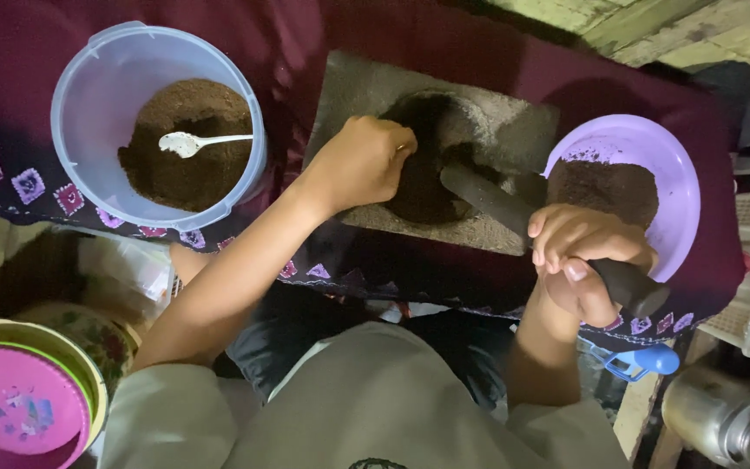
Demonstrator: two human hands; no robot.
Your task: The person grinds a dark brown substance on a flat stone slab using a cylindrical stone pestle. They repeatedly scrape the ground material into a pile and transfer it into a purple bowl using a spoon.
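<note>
A grey stone mortar block (pixel 514 130) lies on a dark maroon cloth, its hollow filled with dark brown powder (pixel 423 187). My left hand (pixel 362 161) is curled at the hollow's left edge, fingers down in the powder. My right hand (pixel 579 260) grips the handle of a dark stone pestle (pixel 496 201), whose tip rests in the hollow. Right of the block sits a purple bowl (pixel 674 165) with a heap of the same brown powder.
A clear blue-rimmed plastic tub (pixel 97 87) at upper left holds brown powder and a white spoon (pixel 188 142). Stacked pink and cream bowls (pixel 19 399) sit at lower left. A metal pot (pixel 722 417) and a blue clip (pixel 644 360) are at lower right.
</note>
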